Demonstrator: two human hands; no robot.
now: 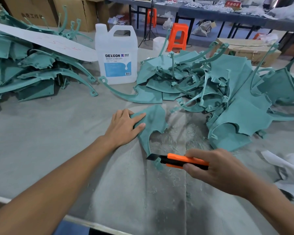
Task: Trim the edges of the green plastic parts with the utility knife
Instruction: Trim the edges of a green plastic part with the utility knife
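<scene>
Nearest: right hand (pixel 217 168), fingers curled round the orange knife (pixel 182 161), blade out and touching the thin lower tail of a green part (pixel 151 122) lying on the grey cloth (pixel 58 133). Just beyond, left hand (pixel 124 128) with fingers straight, pressing the part's broad upper end flat; pale shavings (pixel 182 133) lie beside it. Trimming looks to be mid-cut, so the next move likely calls for a steady draw along the tail's edge with firm hold-down; heaps of parts (pixel 227 92) and a white jug (pixel 115 55) lie farther back.
</scene>
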